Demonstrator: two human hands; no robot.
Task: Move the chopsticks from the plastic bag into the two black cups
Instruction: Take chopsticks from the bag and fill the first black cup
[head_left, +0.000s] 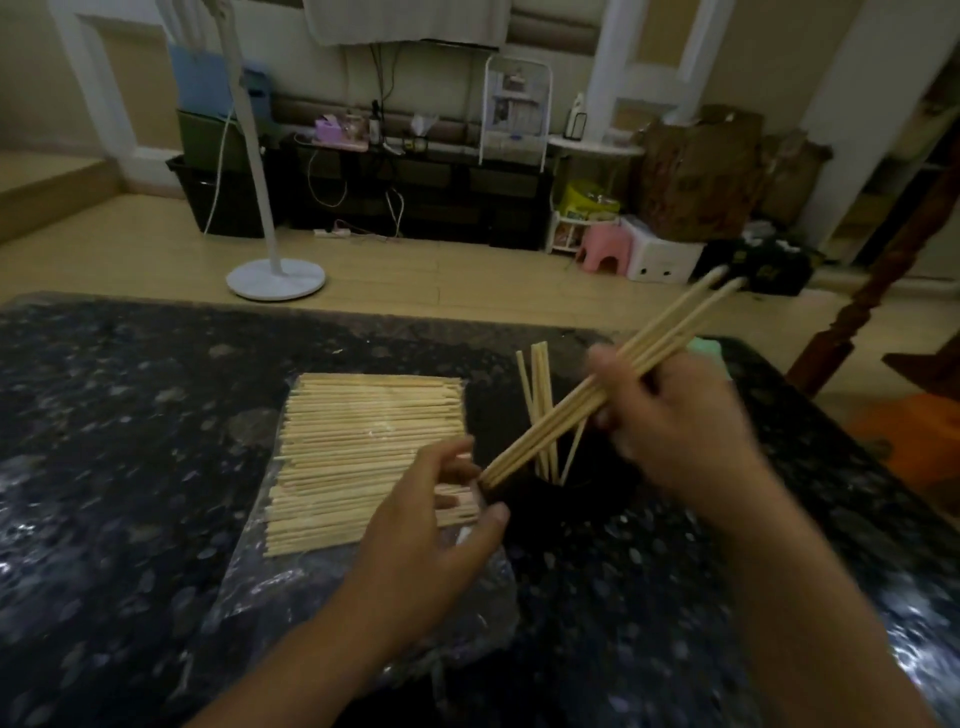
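right hand (675, 431) grips slanted bundle of pale wooden chopsticks (613, 379), count unclear | about five upright in black cup (540, 499) | left hand (436, 525) fingers loosely apart over flat chopstick layer in clear plastic bag (363, 457)

Right hand (675, 431) grips chopsticks (613, 379) over cup (561, 499).

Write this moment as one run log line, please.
right hand: grips chopstick bundle above black cup | left hand: at bag chopsticks | cup: partly filled
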